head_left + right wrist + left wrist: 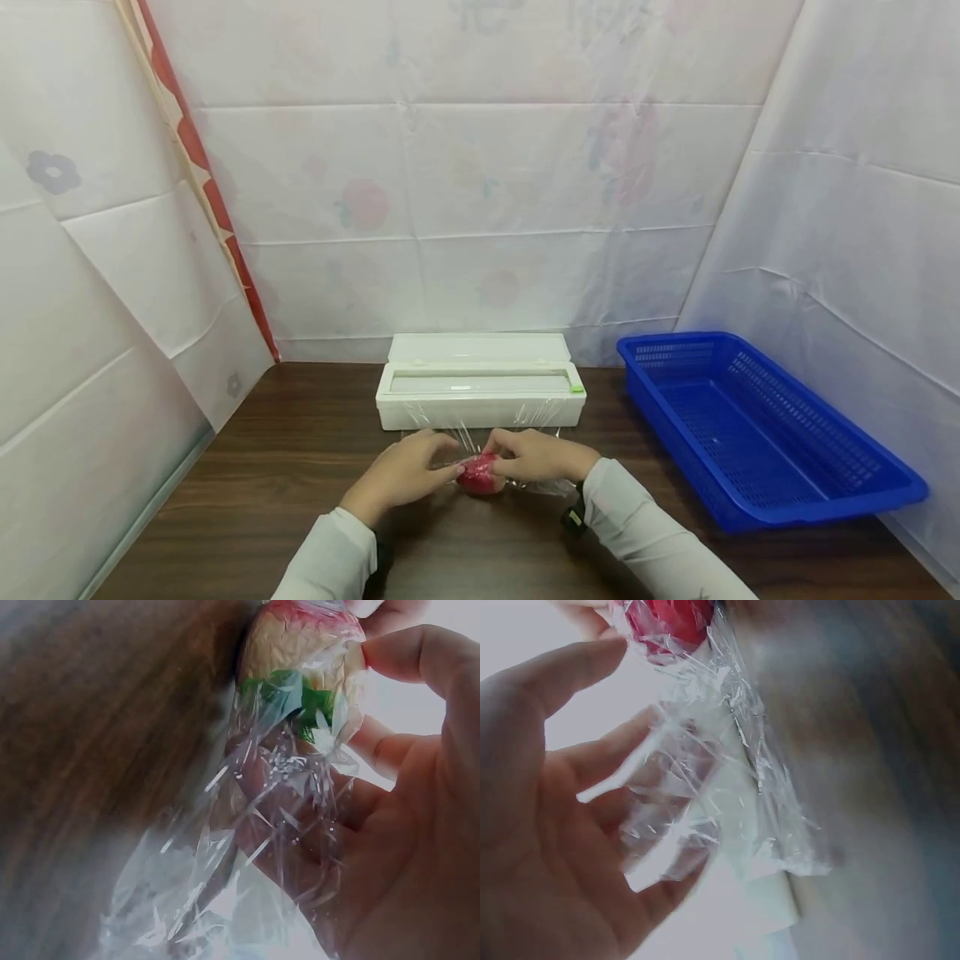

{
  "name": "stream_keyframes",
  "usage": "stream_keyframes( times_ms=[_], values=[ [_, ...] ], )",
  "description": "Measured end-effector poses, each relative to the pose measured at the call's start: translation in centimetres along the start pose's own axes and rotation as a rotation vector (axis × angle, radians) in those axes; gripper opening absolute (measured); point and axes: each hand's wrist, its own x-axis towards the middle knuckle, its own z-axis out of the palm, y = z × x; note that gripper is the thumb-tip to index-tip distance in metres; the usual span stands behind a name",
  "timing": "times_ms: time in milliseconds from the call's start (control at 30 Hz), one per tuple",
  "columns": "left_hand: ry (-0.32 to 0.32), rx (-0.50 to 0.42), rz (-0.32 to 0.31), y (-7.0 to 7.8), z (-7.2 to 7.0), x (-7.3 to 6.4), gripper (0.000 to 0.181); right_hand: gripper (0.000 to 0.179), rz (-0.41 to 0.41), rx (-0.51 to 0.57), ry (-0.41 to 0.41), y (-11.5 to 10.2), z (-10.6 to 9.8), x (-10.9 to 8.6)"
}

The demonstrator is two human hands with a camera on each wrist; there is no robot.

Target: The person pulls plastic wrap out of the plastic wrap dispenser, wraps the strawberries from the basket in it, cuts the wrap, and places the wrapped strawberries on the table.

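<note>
A small red-and-cream fruit (480, 474) with green leaves (313, 706), its exact kind unclear, sits under crinkled cling film (739, 712) on the table. My right hand (542, 455) pinches the fruit from the right, thumb against its side. From the left, my left hand (408, 471) reaches in with its thumb tip at the fruit's edge. Its other fingers (611, 754) are loosely bent and spread behind loose film. Just beyond both hands stands a white cling film dispenser box (480, 411) with its lid up; film stretches from its front toward the fruit.
To the right, a blue plastic basket (813, 506) with slotted walls stands on the dark wood table (277, 467). White printed sheets (480, 175) hang behind and on both sides. A green tab (577, 388) marks the dispenser's right end.
</note>
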Motion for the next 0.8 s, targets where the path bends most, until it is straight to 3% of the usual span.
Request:
stream_keyframes(
  times_ms=[100,233,567,800],
  values=[
    [0.074,0.062,0.094,0.7,0.1,0.2,0.033,0.018,0.014,-0.022,-0.003,0.0,-0.2,0.3],
    [0.103,0.134,0.187,1.9,0.2,0.3,0.029,0.019,0.025,-0.041,0.003,0.1,-0.3,0.7],
    [0.13,0.271,0.209,3.1,0.6,0.1,0.026,0.022,0.036,-0.048,0.012,0.4,-0.3,1.1],
    [0.113,0.275,0.191,3.2,0.9,0.2,0.031,0.028,0.002,-0.085,0.022,0.7,-0.7,0.9]
  ],
)
